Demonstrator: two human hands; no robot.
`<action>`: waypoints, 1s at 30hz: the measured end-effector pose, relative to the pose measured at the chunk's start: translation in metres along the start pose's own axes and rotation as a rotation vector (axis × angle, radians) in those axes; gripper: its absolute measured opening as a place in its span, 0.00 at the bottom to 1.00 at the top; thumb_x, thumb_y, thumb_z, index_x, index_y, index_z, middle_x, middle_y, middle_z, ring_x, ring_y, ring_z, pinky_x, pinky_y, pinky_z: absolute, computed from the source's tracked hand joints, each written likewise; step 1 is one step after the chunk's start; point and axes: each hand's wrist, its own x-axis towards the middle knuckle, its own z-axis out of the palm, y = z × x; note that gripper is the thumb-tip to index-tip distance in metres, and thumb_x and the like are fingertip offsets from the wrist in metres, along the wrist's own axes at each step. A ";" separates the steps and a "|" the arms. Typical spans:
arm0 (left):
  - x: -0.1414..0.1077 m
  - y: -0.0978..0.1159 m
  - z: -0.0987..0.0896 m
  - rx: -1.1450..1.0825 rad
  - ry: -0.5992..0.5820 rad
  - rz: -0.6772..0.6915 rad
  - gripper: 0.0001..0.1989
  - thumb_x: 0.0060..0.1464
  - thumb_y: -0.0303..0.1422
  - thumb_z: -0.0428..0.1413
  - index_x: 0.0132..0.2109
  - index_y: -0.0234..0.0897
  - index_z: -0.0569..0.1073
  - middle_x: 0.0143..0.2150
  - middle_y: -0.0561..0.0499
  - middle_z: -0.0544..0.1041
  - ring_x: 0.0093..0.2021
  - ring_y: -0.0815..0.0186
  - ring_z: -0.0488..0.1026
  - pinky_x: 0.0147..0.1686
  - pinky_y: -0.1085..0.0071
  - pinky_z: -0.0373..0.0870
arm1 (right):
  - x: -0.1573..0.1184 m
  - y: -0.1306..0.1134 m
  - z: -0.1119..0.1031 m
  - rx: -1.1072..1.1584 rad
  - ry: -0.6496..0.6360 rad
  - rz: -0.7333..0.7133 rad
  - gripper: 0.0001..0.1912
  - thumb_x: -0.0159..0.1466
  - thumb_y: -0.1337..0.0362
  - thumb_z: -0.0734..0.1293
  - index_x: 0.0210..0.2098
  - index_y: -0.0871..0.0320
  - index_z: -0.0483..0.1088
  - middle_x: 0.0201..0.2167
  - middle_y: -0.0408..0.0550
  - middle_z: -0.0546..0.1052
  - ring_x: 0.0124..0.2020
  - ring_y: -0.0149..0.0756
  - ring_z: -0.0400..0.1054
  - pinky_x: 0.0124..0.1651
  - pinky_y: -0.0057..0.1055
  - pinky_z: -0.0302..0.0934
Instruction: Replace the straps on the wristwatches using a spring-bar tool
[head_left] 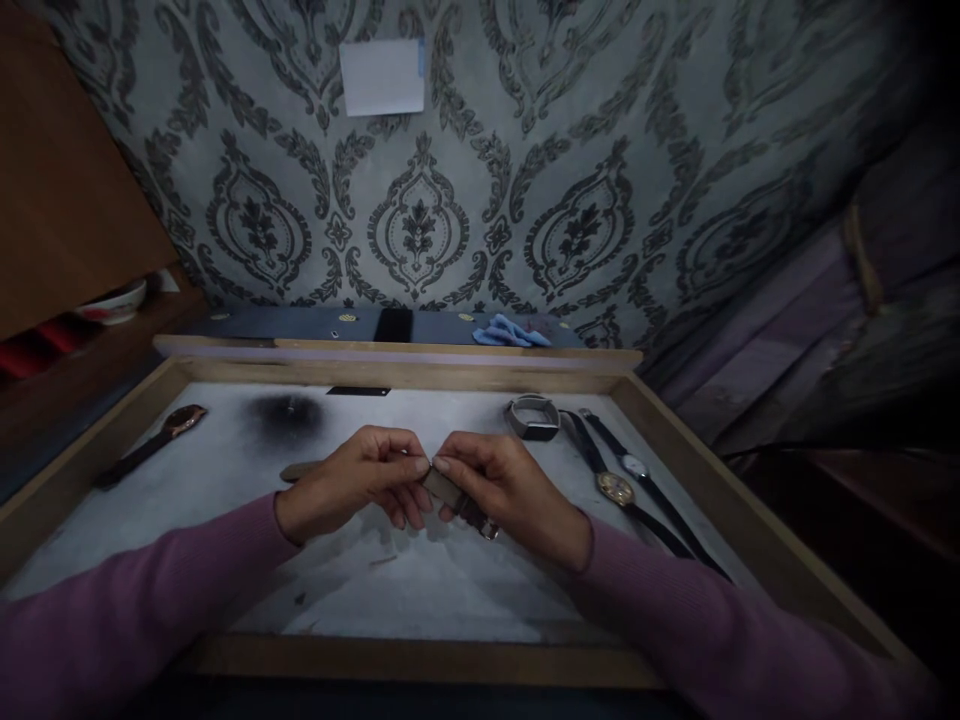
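Note:
Both hands meet above the middle of a wood-framed tray (420, 655) with a pale bottom. My left hand (367, 475) pinches one end of a brownish-grey watch strap (444, 488), and part of a strap (298, 471) sticks out behind its wrist side. Thumb and fingers of my right hand (506, 485) close on the same strap, whose buckle (486, 525) hangs below. The fingertips nearly touch; what lies between them is too small to make out. Right of the hands lie a grey-banded watch (534, 418), a gold-faced watch (616, 488) and a white-faced watch (634, 465).
A dark-strapped watch (184, 420) lies at the tray's left. Near the back edge is a flat black piece (358, 391). Beyond the tray are a black object (394, 325) and a blue cloth (510, 331). A bowl (116, 302) sits on a shelf at left.

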 end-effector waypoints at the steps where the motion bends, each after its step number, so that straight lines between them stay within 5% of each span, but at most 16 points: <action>1: 0.000 0.000 0.000 -0.002 -0.002 0.001 0.18 0.49 0.45 0.62 0.31 0.33 0.70 0.25 0.48 0.79 0.23 0.68 0.76 0.22 0.77 0.69 | 0.000 0.000 0.000 0.008 -0.002 0.009 0.18 0.61 0.50 0.65 0.28 0.60 0.66 0.20 0.42 0.72 0.20 0.31 0.72 0.19 0.22 0.60; 16: 0.003 0.001 0.000 0.088 0.036 0.063 0.12 0.51 0.40 0.58 0.30 0.34 0.70 0.22 0.51 0.76 0.20 0.69 0.74 0.20 0.77 0.68 | 0.003 -0.005 0.002 0.249 -0.074 0.230 0.19 0.59 0.48 0.68 0.30 0.60 0.64 0.22 0.42 0.75 0.18 0.28 0.71 0.15 0.18 0.55; 22: 0.001 0.009 -0.005 0.152 0.092 0.144 0.13 0.53 0.39 0.56 0.29 0.34 0.69 0.21 0.51 0.75 0.21 0.70 0.74 0.21 0.78 0.68 | 0.005 -0.015 0.010 0.290 -0.029 0.302 0.13 0.66 0.59 0.61 0.29 0.61 0.66 0.24 0.44 0.75 0.22 0.28 0.72 0.21 0.20 0.62; 30: 0.001 0.006 -0.004 0.196 0.092 0.161 0.14 0.56 0.41 0.55 0.30 0.33 0.69 0.22 0.52 0.75 0.20 0.71 0.72 0.19 0.78 0.67 | 0.004 -0.007 0.018 0.101 0.069 0.102 0.14 0.67 0.61 0.58 0.26 0.60 0.64 0.18 0.39 0.66 0.15 0.22 0.54 0.18 0.20 0.48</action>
